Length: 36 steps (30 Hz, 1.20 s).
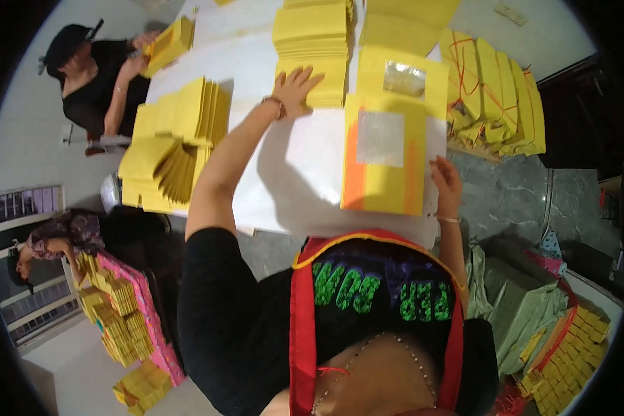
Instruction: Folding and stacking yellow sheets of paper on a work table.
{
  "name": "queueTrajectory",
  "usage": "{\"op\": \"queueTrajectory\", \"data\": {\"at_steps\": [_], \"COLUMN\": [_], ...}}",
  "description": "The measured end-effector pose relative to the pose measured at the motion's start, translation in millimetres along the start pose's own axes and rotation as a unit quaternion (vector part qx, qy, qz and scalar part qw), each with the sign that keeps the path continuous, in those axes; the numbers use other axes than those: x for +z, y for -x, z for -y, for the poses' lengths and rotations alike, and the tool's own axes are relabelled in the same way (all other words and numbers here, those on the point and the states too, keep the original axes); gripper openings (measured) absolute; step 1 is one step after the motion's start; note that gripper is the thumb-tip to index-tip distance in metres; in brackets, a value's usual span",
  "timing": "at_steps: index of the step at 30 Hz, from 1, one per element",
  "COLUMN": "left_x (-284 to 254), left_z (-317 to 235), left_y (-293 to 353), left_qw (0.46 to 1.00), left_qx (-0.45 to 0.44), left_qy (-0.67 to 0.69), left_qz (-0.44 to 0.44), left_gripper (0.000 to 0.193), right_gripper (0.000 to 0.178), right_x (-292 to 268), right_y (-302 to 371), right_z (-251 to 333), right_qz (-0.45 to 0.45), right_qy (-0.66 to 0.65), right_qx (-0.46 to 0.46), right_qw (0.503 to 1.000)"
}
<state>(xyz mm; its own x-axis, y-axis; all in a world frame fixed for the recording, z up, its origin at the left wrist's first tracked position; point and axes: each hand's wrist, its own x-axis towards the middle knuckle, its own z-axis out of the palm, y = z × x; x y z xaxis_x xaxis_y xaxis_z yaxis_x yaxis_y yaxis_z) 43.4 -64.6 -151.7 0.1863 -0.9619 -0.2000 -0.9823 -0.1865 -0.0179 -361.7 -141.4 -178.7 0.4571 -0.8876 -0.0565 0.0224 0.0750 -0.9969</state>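
Your left hand lies flat, fingers spread wide, on the yellow stack. Right hand, fingers loosely curled, touches the foil sheet edge on the worktop. Looks mid-stacking; likely needs pinching one sheet.

The left hand lies flat on a yellow paper stack; the right hand touches the nearer stack.

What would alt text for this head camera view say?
A person's left hand rests on a stack of yellow paper sheets on a white table, while the right hand touches a nearer stack with silver foil squares.
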Motion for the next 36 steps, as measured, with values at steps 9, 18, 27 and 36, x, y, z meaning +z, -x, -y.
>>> {"op": "queueTrajectory", "data": {"at_steps": [9,18,27,36], "left_x": [2,-43,-15,-27], "left_z": [-7,-95,-175,-163], "left_y": [13,77,152,149], "left_qw": [1.000,0.968,0.956,0.904], "left_qx": [-0.002,0.111,0.145,0.188], "left_qy": [0.014,0.138,0.173,0.368], "left_qz": [-0.014,-0.178,-0.185,-0.104], "left_gripper": [0.086,0.056,0.057,0.031], "right_gripper": [0.038,0.032,0.023,0.021], "right_x": [14,17,19,16], "right_y": [11,0,-6,-2], "right_z": [27,11,1,-1], "right_qz": [0.076,0.139,0.157,0.166], "right_qy": [0.247,0.305,0.216,0.093], "right_qx": [-0.204,-0.233,-0.160,-0.053], "right_qw": [0.944,0.913,0.950,0.980]}}
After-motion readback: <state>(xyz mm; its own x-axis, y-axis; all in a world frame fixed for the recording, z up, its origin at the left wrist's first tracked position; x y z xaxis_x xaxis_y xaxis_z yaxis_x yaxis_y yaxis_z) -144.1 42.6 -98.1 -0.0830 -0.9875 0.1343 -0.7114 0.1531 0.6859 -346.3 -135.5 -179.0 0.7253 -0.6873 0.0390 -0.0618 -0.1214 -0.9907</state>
